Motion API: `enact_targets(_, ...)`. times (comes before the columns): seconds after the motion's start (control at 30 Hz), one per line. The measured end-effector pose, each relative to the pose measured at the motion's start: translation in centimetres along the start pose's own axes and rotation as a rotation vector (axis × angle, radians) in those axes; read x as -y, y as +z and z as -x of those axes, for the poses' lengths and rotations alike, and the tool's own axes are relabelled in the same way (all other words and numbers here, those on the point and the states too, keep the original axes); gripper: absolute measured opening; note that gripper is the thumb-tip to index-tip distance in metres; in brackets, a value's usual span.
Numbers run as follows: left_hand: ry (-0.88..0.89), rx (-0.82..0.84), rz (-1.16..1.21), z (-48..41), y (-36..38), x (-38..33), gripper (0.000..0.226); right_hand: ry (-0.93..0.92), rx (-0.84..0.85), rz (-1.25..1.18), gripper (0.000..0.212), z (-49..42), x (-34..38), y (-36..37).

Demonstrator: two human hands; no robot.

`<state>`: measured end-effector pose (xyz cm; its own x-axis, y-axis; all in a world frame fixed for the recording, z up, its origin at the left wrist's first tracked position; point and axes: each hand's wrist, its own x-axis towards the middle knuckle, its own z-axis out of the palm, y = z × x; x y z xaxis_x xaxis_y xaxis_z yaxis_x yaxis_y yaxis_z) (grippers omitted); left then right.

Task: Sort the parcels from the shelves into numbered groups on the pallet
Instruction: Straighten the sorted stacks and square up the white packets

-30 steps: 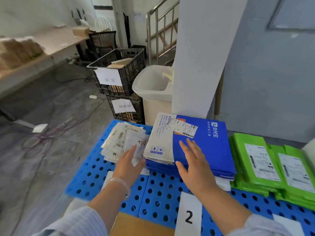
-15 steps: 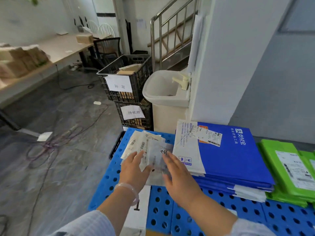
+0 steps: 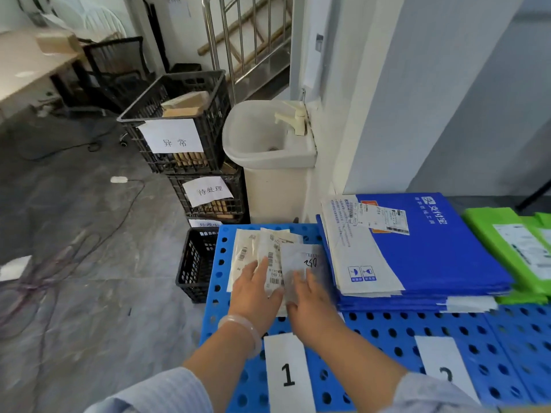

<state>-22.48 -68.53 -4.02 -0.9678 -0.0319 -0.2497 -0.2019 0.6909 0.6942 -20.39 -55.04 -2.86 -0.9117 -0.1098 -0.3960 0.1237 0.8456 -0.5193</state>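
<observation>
A small pile of clear, labelled parcel bags lies on the blue perforated pallet, above the paper card marked 1. My left hand lies flat on the pile's left side with fingers straight. My right hand rests flat on the top bag marked 250. To the right sits a stack of blue envelopes above the card marked 2. Green parcels lie at the far right.
Black crates with paper signs are stacked left of the pallet, another crate against its edge. A white basin with a tap stands behind, by a white pillar. Cables trail over the grey floor at left.
My right hand left the blue envelope stack and came left onto the small bag pile. My left hand stayed on the pile. The view shifted, showing card 1.
</observation>
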Motion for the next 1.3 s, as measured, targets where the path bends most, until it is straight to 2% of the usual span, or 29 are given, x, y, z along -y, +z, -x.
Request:
enact_targets(0.17, -0.056, 0.036, 0.045, -0.6, 0.2, 0.6, 0.065, 0.057, 0.038, -0.167, 0.060, -1.0, 0.2, 0.9)
enact_targets(0.43, -0.140, -0.036, 0.271, -1.1, 0.0, 0.1, 0.033, -0.047, 0.013, -0.509, 0.051, -1.0, 1.7, 1.1)
enact_targets(0.53, -0.175, -0.078, 0.324, -1.5, -0.1, -0.1, 0.032, -0.079, 0.009, -0.634, 0.048, -1.5, 2.2, 0.4)
enact_targets(0.63, -0.206, -0.070, 0.311, -2.1, -0.3, 0.2, 0.040, -0.077, -0.099, -0.578, 0.051, -2.5, 1.6, -0.3)
enact_targets(0.73, -0.275, -0.081, 0.316, -2.5, -0.8, 0.4, 0.047, 0.070, -0.250, -0.342, 0.066, -4.0, 0.5, -1.3)
enact_targets(0.83, -0.329, -0.085, 0.373, -2.9, -0.9, 0.6, 0.056, 0.167, -0.193, -0.409, 0.079, -5.4, 0.2, -1.7)
enact_targets(0.93, -0.363, -0.061, 0.406, -3.1, -1.0, 0.7, 0.068, 0.181, -0.187, -0.460, 0.077, -5.9, 0.1, -1.5)
enact_targets(1.03, -0.375, -0.005, 0.382, -3.3, -1.0, 1.1, 0.058, 0.200, -0.227, -0.491, 0.076, -6.0, -0.2, -1.8)
enact_targets(1.17, -0.386, -0.004, 0.390, -3.5, -1.0, 1.3, 0.027, 0.210, -0.185, -0.544, 0.076, -6.0, -0.4, -1.8)
enact_targets(1.2, -0.375, -0.001, 0.391, -3.5, -0.9, 1.1, 0.025, 0.215, -0.174, -0.557, 0.077, -5.9, -0.4, -1.7)
enact_targets(1.3, -0.361, 0.003, 0.383, -3.5, -0.6, 1.4, 0.045, 0.236, -0.164, -0.597, 0.078, -6.0, -0.4, -1.2)
